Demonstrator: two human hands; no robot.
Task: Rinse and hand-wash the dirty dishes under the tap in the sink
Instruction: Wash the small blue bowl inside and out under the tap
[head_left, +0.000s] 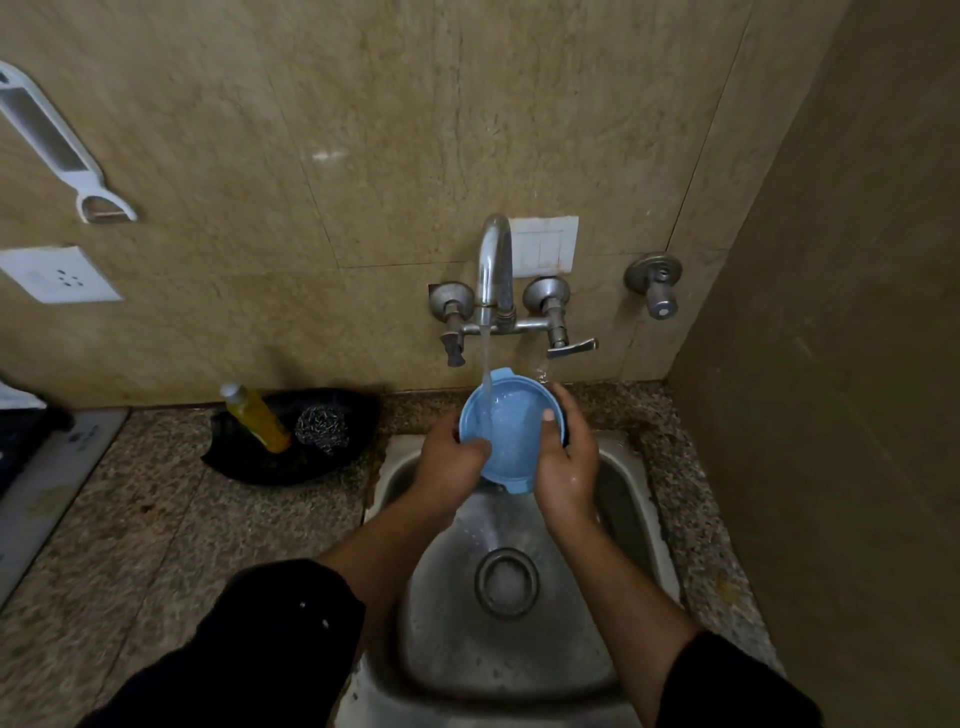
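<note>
A round light-blue plastic lid (511, 428) is held tilted over the back of the steel sink (628, 499), under the running stream from the wall tap (493, 265). Water strikes its inner face and runs off toward the drain (506, 582). My left hand (449, 465) grips the lid's left edge, with the thumb over the rim. My right hand (569, 460) holds its right edge, thumb pressed on the inner face. The lid's lower part is hidden behind both hands.
On the granite counter left of the sink lies a black tray (291, 462) with a yellow soap bottle (257, 418) and a steel scrubber (322, 428). A second valve (657, 288) sticks out of the wall at right. A brown side wall (831, 364) closes the right.
</note>
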